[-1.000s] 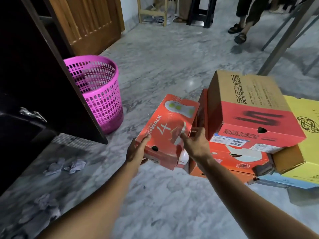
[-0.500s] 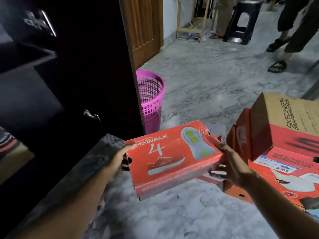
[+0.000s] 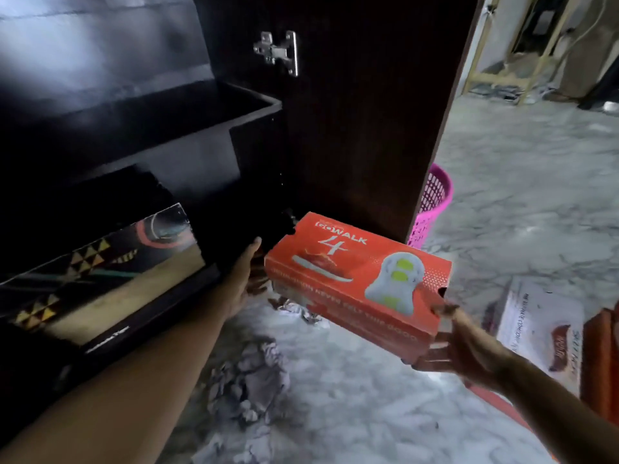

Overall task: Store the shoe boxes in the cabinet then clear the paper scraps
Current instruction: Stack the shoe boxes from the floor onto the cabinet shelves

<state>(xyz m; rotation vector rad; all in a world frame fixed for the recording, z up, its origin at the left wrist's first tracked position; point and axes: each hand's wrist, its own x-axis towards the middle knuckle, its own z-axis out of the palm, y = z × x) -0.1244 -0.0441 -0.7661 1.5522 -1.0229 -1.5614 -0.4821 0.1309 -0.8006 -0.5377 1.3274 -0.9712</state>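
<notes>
I hold a red GoWalk 4 shoe box (image 3: 355, 272) between both hands, level, in front of the open dark cabinet (image 3: 140, 135). My left hand (image 3: 246, 279) presses its left end and my right hand (image 3: 449, 343) supports its right end from below. A patterned black shoe box (image 3: 100, 269) lies on the cabinet's lower shelf to the left. Crumpled paper scraps (image 3: 248, 380) lie on the marble floor under the held box. At the right edge a white shoe box (image 3: 542, 326) and an orange one (image 3: 603, 360) show partly.
The cabinet's dark door (image 3: 361, 112) stands open just behind the held box, with a metal hinge (image 3: 278, 51). A pink plastic basket (image 3: 432, 205) peeks out behind the door. Wooden furniture legs (image 3: 495, 75) stand at the far right.
I have turned left toward the cabinet and carried the red box closer to its lower opening. The stack of boxes has slid out to the right edge.
</notes>
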